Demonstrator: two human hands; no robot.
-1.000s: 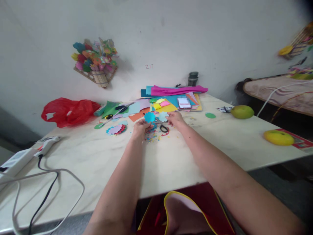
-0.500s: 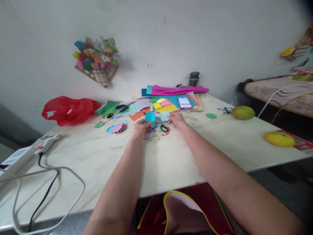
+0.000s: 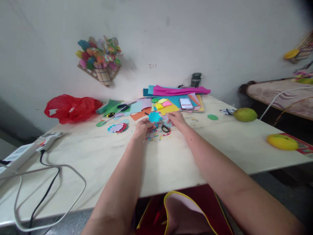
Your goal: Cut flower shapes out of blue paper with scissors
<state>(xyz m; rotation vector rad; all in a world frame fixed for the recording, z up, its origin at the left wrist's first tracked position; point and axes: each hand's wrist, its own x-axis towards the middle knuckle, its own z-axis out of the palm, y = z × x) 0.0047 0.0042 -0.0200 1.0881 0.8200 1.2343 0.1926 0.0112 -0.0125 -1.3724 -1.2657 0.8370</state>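
Observation:
In the head view, my left hand [image 3: 144, 128] is closed on the lower left edge of a bright blue paper flower cutout [image 3: 154, 117] with a scalloped rim, raised over the table. My right hand [image 3: 176, 119] is to its right, fingers pinched at a small pale paper piece [image 3: 166, 118] whose outline is unclear. Scissors [image 3: 165, 129] with black handles lie between the hands, partly hidden, among small coloured paper scraps [image 3: 160, 138]. A stack of scalloped cutouts [image 3: 117, 128], lilac on top, rests left of my left hand.
Coloured paper sheets [image 3: 168, 108], a phone [image 3: 186, 103] and more scissors [image 3: 123, 106] lie at the back. A red plastic bag [image 3: 72, 109] and power strip [image 3: 21, 157] are left. Two mangoes [image 3: 245, 114] and a green paper circle [image 3: 212, 117] are right. A dark cup [image 3: 196, 79] stands behind.
The pale blue piece at my right fingers no longer shows its broad face. The bright blue cutout has shifted slightly right, and the whole view has moved a little.

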